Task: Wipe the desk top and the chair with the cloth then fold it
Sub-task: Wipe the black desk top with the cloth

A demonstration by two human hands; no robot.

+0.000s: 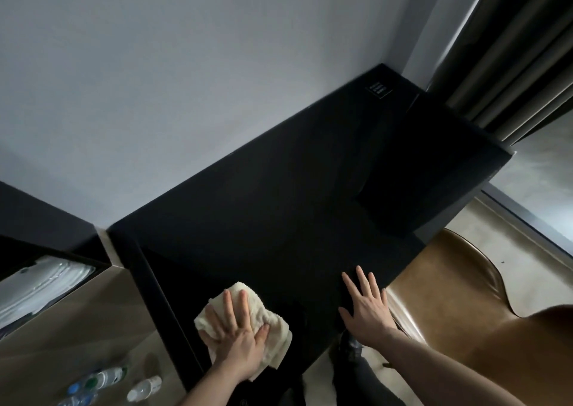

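On the near left corner of the black desk top [279, 195] lies one cream cloth [248, 312], crumpled, with the left hand [238, 340] flat upon it, fingers straight and spread, pressing it down rather than clutching it. The right hand [366, 306] rests to the right of the cloth, near the desk's front edge, palm down on the bare surface, fingers straight and fanned, holding nothing. Two hands, one cloth.

One brown leather chair [459, 288] stands just right of the desk's front edge, its seat partly tucked under. At the desk's far right corner sits one small dark card [379, 89] with white writing too small to read. A dark flat panel [428, 170] lies on the right part of the desk.

Left of the desk, low down, lie about three clear plastic bottles [108, 381], blue- and white-capped; their labels cannot be read. Above them a dark open compartment [37, 284] holds something pale that I cannot make out. Curtains [508, 49] hang beyond the desk's far right corner.
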